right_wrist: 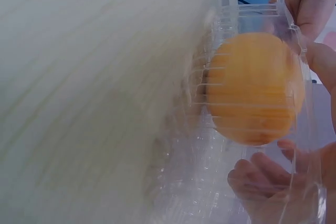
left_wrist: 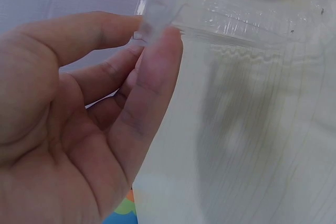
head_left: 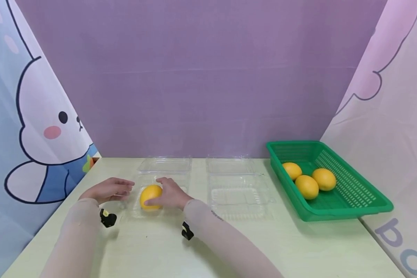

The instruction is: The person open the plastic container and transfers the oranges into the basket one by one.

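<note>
In the head view, my right hand (head_left: 172, 194) grips an orange (head_left: 151, 197) inside the left clear plastic clamshell box (head_left: 180, 181). The right wrist view shows that orange (right_wrist: 254, 90) through the box's ribbed clear wall (right_wrist: 210, 182), with thumb and fingers about it. My left hand (head_left: 112, 190) is at the left side of the same box. Up close in the left wrist view, the left hand (left_wrist: 105, 98) pinches a clear plastic edge (left_wrist: 165, 6) of the box between thumb and fingers. The box's lid (head_left: 165, 165) lies back, away from me.
A second clear clamshell box (head_left: 238, 195) stands opened to the right. Further right, a green basket (head_left: 351, 211) holds three oranges (head_left: 306, 187). A purple cloth (head_left: 208, 77) hangs behind the pale table (head_left: 153, 255), and printed cloths hang at both sides.
</note>
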Action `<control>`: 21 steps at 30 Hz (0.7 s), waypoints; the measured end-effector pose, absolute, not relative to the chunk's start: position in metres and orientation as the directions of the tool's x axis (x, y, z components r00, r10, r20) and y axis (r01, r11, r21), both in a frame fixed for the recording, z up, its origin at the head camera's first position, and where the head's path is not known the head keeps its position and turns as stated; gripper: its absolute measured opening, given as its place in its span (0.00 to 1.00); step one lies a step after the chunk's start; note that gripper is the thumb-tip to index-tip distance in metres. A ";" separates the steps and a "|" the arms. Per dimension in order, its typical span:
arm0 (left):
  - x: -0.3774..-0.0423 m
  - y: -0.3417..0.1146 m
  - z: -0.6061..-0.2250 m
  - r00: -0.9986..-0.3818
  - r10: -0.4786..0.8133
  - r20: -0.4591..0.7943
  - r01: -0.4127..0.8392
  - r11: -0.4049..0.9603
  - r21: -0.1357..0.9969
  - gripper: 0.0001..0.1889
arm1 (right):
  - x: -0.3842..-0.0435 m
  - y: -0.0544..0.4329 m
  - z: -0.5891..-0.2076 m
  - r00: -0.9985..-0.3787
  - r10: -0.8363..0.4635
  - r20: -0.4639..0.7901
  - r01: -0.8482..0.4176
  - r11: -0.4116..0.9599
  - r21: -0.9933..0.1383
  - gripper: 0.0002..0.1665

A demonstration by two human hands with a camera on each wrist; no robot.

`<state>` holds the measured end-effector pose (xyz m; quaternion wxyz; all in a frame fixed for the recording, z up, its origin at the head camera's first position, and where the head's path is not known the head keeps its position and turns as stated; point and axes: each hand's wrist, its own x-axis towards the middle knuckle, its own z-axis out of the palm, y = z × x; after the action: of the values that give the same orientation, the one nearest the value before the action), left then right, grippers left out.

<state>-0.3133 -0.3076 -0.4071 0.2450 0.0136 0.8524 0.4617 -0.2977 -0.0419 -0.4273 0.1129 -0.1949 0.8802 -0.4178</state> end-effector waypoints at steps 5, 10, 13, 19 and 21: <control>-0.313 -0.308 -0.407 -0.880 0.251 -0.404 -0.198 0.579 0.791 0.31 | -0.298 -0.044 -0.429 -0.894 -0.446 -0.046 -0.254 0.587 -0.769 0.56; -0.311 -0.307 -0.405 -0.881 0.248 -0.404 -0.199 0.580 0.790 0.31 | -0.298 -0.045 -0.431 -0.890 -0.453 -0.056 -0.262 0.606 -0.752 0.57; -0.310 -0.307 -0.404 -0.880 0.250 -0.403 -0.195 0.583 0.789 0.31 | -0.298 -0.046 -0.432 -0.889 -0.452 -0.071 -0.252 0.613 -0.749 0.57; -0.311 -0.306 -0.404 -0.877 0.261 -0.403 -0.189 0.583 0.790 0.31 | -0.299 -0.046 -0.433 -0.879 -0.470 -0.084 -0.244 0.594 -0.767 0.57; -0.311 -0.306 -0.404 -0.877 0.260 -0.404 -0.191 0.583 0.790 0.31 | -0.300 -0.046 -0.433 -0.877 -0.474 -0.085 -0.244 0.589 -0.771 0.57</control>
<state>-0.3113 -0.3063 -0.4044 0.2470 0.0202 0.8546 0.4563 -0.2999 -0.0457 -0.4330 0.1421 -0.2038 0.8798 -0.4051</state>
